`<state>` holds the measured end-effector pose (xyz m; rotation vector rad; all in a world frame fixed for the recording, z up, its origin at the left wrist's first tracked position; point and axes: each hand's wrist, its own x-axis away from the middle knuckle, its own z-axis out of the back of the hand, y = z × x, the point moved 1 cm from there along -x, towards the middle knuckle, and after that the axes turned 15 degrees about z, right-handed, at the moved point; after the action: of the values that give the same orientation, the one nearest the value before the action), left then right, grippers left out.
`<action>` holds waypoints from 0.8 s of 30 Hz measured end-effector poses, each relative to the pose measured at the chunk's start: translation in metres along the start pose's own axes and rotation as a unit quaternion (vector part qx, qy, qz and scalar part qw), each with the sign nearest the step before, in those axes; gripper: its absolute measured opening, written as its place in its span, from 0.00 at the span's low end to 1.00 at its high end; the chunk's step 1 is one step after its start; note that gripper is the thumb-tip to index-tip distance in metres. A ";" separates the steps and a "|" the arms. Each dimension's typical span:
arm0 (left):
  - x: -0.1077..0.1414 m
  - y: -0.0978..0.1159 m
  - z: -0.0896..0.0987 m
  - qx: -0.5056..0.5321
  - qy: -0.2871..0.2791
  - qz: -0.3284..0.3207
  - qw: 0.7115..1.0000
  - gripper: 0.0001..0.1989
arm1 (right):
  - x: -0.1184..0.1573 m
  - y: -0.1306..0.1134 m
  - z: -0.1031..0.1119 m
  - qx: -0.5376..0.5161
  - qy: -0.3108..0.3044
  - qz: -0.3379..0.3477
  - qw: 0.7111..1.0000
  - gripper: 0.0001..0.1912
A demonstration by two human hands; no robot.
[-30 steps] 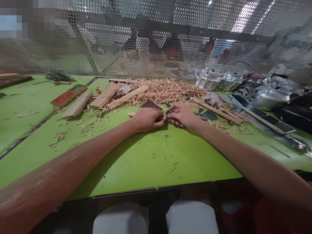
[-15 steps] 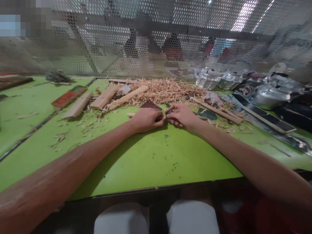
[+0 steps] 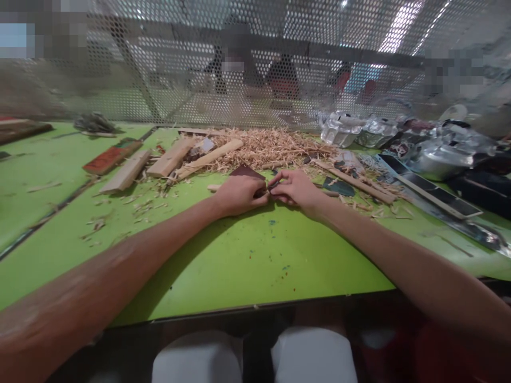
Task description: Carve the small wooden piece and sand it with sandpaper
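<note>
My left hand (image 3: pixel 241 194) is curled low over the green table, its thumb and fingers closed on something small that I cannot make out. Close against it on the right, my right hand (image 3: pixel 294 190) pinches a small dark piece, too small to name. The fingertips of both hands nearly meet. A dark brown sheet (image 3: pixel 246 172) shows behind my left hand, and a light stick end (image 3: pixel 213 188) pokes out to its left. Behind my right hand lies a dark green piece (image 3: pixel 338 185).
A heap of wood shavings (image 3: pixel 275 148) lies beyond my hands before a perforated metal screen (image 3: pixel 255 101). Wooden pieces (image 3: pixel 126 173) and a red block (image 3: pixel 109 158) lie left. At right are foil-wrapped objects (image 3: pixel 443 153) and a long dark-panelled strip (image 3: pixel 431 186).
My right fingertips have shifted slightly around the small dark piece. My left hand has hardly moved.
</note>
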<state>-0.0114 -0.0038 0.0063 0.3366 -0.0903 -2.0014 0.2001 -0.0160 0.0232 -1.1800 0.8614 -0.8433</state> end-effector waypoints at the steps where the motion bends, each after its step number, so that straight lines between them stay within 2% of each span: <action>1: 0.000 0.000 0.000 0.002 -0.001 -0.004 1.000 0.17 | -0.001 0.001 0.001 -0.001 0.012 0.002 1.000 0.12; 5: -0.001 0.002 0.001 0.000 -0.007 0.004 1.000 0.17 | -0.005 0.005 0.007 -0.013 0.018 -0.005 1.000 0.09; 9: 0.000 0.005 0.002 -0.012 -0.005 0.014 1.000 0.16 | -0.004 0.006 0.006 -0.008 0.023 0.021 0.999 0.11; 12: 0.000 0.005 0.002 -0.017 -0.003 0.007 1.000 0.15 | -0.002 0.003 0.003 0.007 0.011 0.015 1.000 0.11; 16: 0.000 0.003 0.000 -0.015 0.004 -0.003 1.000 0.16 | 0.000 -0.002 0.002 0.016 0.048 -0.002 0.999 0.12; 20: 0.000 0.002 0.000 -0.014 0.000 -0.003 1.000 0.17 | -0.001 0.000 0.003 -0.012 -0.007 -0.014 1.000 0.12; 23: 0.000 0.003 0.000 -0.013 -0.002 -0.003 1.000 0.18 | -0.002 0.000 0.004 -0.009 0.036 0.005 0.999 0.12; 24: 0.000 0.003 0.000 -0.012 -0.004 -0.003 1.000 0.18 | -0.002 0.000 0.003 -0.008 0.028 0.001 1.000 0.12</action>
<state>-0.0092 -0.0047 0.0074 0.3130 -0.0706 -2.0089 0.2022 -0.0129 0.0243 -1.1736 0.9158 -0.8730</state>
